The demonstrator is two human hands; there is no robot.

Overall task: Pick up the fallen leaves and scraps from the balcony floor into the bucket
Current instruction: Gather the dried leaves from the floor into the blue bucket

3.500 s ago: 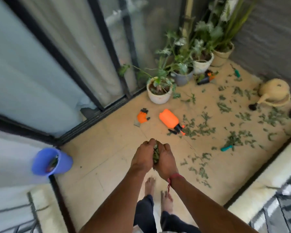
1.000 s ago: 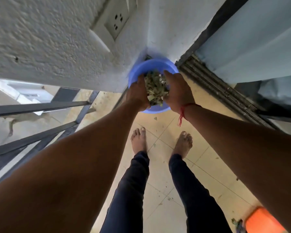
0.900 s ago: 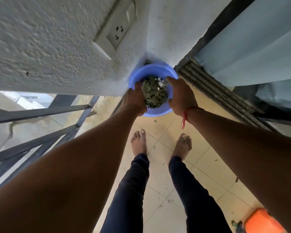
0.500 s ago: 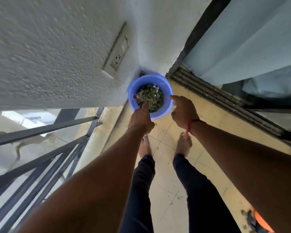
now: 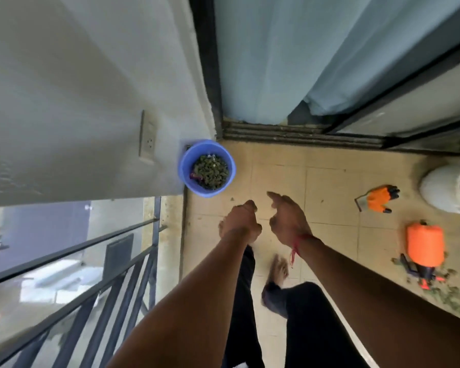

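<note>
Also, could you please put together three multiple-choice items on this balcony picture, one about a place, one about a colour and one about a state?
1. Where does the blue bucket stand?
A. in the corner against the wall
B. beside the white pot
C. between the person's feet

2. What colour is the sprayer lying on the floor?
A. green
B. orange
C. white

3. In what state is the blue bucket?
A. tipped on its side
B. upright and empty
C. upright with leaves inside

Answers:
1 A: its rim sits by the wall, where the door track ends.
2 B: its body is bright orange.
3 C: its mouth faces up and green leaves lie in it.
</note>
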